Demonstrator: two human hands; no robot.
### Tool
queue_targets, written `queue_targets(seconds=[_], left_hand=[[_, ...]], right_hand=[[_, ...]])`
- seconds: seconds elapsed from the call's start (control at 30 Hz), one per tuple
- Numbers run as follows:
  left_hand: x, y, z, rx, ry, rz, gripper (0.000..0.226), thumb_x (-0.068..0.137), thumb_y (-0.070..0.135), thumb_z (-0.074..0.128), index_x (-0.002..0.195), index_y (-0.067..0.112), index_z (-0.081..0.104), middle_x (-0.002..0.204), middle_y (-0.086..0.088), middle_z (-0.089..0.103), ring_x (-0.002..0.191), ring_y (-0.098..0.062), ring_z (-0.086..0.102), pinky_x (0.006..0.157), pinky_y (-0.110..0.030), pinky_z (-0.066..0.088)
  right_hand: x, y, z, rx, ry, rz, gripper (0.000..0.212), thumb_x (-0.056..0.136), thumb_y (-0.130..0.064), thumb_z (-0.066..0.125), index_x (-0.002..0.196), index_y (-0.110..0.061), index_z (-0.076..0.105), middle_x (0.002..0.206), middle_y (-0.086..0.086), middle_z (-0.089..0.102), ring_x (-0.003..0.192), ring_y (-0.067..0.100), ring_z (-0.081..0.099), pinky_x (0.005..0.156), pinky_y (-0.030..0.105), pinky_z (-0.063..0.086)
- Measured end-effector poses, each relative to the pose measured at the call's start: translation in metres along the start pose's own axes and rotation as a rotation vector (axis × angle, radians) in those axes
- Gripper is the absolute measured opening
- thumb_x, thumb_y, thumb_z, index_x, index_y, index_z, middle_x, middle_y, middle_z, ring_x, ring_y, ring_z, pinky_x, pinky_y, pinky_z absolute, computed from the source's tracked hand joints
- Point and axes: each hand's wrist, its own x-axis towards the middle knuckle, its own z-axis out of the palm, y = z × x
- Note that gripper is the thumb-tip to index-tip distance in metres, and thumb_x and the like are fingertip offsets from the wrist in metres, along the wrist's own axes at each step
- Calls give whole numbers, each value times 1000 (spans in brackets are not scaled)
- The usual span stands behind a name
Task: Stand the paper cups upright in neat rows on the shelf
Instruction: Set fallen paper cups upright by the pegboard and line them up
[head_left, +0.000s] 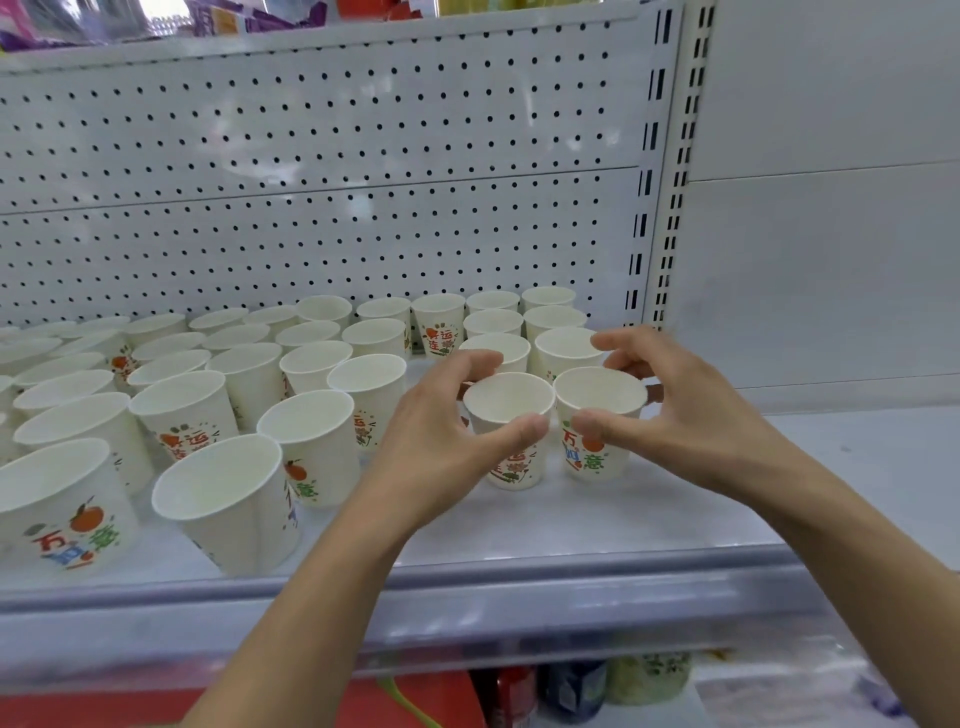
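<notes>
Both hands are cupping 2 upright white paper cups with orange and green print at the front right of the cup block. Left hand (441, 436) is curling around the left front cup (511, 431), thumb lying against its near rim, fingers at its far side. Right hand (675, 410) is arching over the right front cup (600, 423), thumb touching its near wall, fingers spread beyond the rim. These 2 cups are standing just beside each other on the pale grey metal shelf (675, 525). Many matching cups (218, 415) are standing upright in rows to the left and behind. White perforated back panel (311, 182) is rising behind them.
</notes>
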Motion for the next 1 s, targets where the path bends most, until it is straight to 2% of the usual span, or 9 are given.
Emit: queue_targets(seconds=[0.13,0.37,0.53,0.73,0.87,0.93,1.0], left_hand=[[2,1,8,41,92,4,70,67,53,79,128,30,53,124,16,55,107,-2,51,91,-28,47],[7,-1,13,101,120,23,69,67,43,83,127,26,53,123,12,53,108,-6,50,94,-33,47],[10,-4,15,130,149,35,69,66,40,84,126,25,53,122,10,52,108,-10,52,91,-37,48],[6,-3,14,138,152,42,77,66,40,84,132,26,46,127,11,46,113,-10,49,95,-35,46],[-14,0,6,189,195,120,75,72,47,78,135,28,42,130,11,41,118,-8,45,98,-32,44],[-31,2,-1,166,257,195,65,77,44,75,132,26,45,128,11,43,119,-7,45,99,-30,42],[-51,1,-12,176,357,277,55,82,37,71,129,21,51,128,8,47,122,-9,44,103,-27,38]], right_hand=[[4,5,4,42,23,-2,67,71,-41,75,130,-31,46,119,-7,54,108,7,53,93,25,46],[7,10,6,18,35,-35,66,73,-28,76,131,-26,46,120,-11,50,110,2,49,93,20,40],[9,12,6,17,30,-44,66,72,-28,78,130,-26,46,121,-10,50,111,1,48,97,23,41],[5,10,7,-4,47,-47,69,71,-35,78,132,-24,47,126,-9,49,113,4,47,98,26,43],[-3,0,13,-52,209,-100,58,77,-44,72,127,-23,51,123,-11,46,117,10,42,97,34,43],[-7,-18,19,-54,342,-231,46,81,-37,66,121,-18,55,118,-11,48,113,11,44,94,37,44],[-12,-42,32,20,381,-360,38,83,-25,66,118,-14,58,117,-8,52,112,14,48,91,39,46]])
